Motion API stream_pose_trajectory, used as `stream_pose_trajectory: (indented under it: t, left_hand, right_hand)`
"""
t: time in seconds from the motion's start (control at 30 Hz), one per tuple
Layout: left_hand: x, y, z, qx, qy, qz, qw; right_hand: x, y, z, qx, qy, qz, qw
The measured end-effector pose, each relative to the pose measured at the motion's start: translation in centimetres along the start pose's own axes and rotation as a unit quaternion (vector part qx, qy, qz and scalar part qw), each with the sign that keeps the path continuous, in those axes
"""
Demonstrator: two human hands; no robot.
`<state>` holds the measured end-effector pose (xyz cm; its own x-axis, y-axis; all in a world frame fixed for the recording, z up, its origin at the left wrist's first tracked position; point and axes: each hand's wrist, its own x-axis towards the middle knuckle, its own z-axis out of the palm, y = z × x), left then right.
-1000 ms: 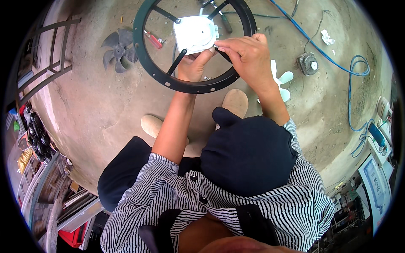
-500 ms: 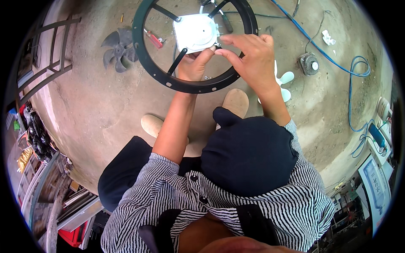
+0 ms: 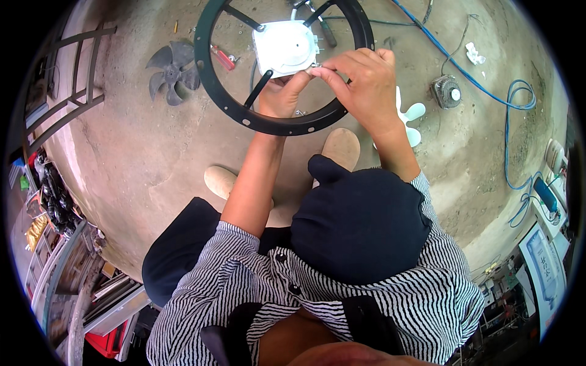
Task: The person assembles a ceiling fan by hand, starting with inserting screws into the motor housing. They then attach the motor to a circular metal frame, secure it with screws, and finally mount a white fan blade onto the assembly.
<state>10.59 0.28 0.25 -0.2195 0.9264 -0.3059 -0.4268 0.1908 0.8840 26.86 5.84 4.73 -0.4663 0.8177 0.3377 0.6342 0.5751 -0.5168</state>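
A round black fan frame with spokes hangs above the floor, a white fan motor at its centre. My left hand reaches up through the ring and grips the motor at its lower edge; some of its fingers are hidden beneath. The thumb and forefinger of my right hand are pinched together at the motor's lower right corner, beside small metal terminals. Whatever sits between those fingertips is too small to make out. The right wrist lies just outside the ring's right side.
On the floor to the left lie a grey fan blade and a red-handled screwdriver. A dark motor, a white fan blade and a blue hose are at right. A metal rack stands far left.
My right thumb and forefinger have closed together at the motor's corner; before, they were apart. The frame and motor have shifted very slightly to the right.
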Motion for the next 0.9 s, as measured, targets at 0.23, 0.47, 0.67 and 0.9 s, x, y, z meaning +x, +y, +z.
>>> stream_pose_trajectory:
  t: [0.23, 0.47, 0.67, 0.9]
  left_hand:
    - [-0.1, 0.7, 0.7, -0.026, 0.026, 0.001, 0.999]
    - [0.0, 0.3, 0.2, 0.004, 0.013, -0.001, 1.0]
    - [0.0, 0.7, 0.5, -0.011, 0.009, -0.003, 1.0]
    - [0.1, 0.2, 0.0, 0.001, 0.015, 0.008, 1.0]
  right_hand:
    - [0.0, 0.4, 1.2, 0.026, 0.062, -0.027, 0.997]
    - [0.2, -0.2, 0.7, 0.015, 0.051, -0.005, 0.999]
    - [0.0, -0.1, 0.8, 0.007, 0.037, -0.005, 0.999]
    - [0.3, -1.0, 0.0, 0.049, 0.051, 0.028, 0.997]
